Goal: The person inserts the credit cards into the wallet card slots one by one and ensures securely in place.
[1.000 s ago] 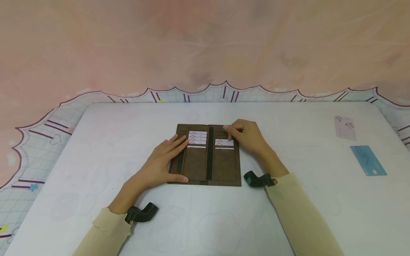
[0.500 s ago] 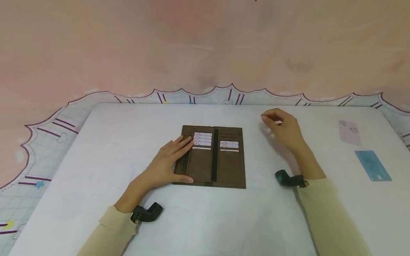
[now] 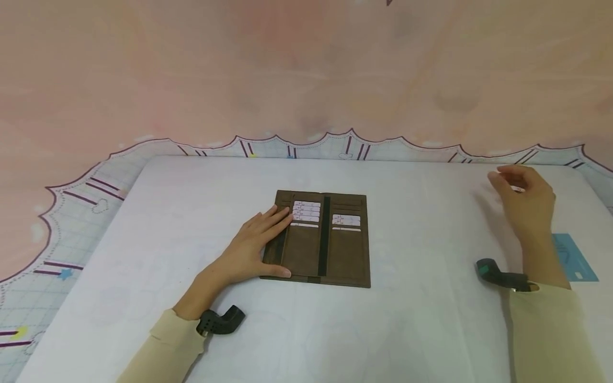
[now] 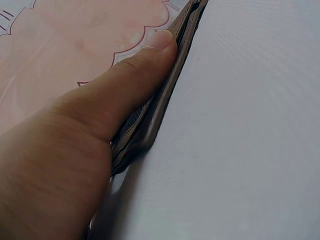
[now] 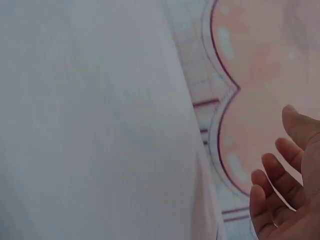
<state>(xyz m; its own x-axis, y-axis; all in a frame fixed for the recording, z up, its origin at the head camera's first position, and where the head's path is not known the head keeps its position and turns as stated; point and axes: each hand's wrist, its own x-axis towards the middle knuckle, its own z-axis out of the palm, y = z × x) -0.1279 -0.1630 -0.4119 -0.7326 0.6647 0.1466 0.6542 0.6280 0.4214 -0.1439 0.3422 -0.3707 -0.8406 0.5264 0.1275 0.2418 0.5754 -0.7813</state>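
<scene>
A brown wallet (image 3: 346, 255) lies unfolded on the white table, with several white cards (image 3: 306, 211) tucked in the slots of its left panel and more in the right panel. My left hand (image 3: 249, 250) rests spread on the wallet's left side; in the left wrist view the thumb (image 4: 135, 70) presses along its stitched edge. Far to the right, my right hand (image 3: 527, 202) hovers with fingers loosely bent and nothing in them, as the right wrist view also shows. A sliver of the pale pink card (image 3: 518, 189) shows between thumb and fingers; the rest is hidden behind the hand.
A blue card (image 3: 574, 258) lies on the table at the right, partly covered by my right wrist. The white table (image 3: 421, 319) ends at the back in a scalloped, patterned cloth border (image 3: 316, 150).
My right hand has left the wallet's right panel and travelled right to above the pink card. The left hand stays on the wallet; the head view has shifted slightly.
</scene>
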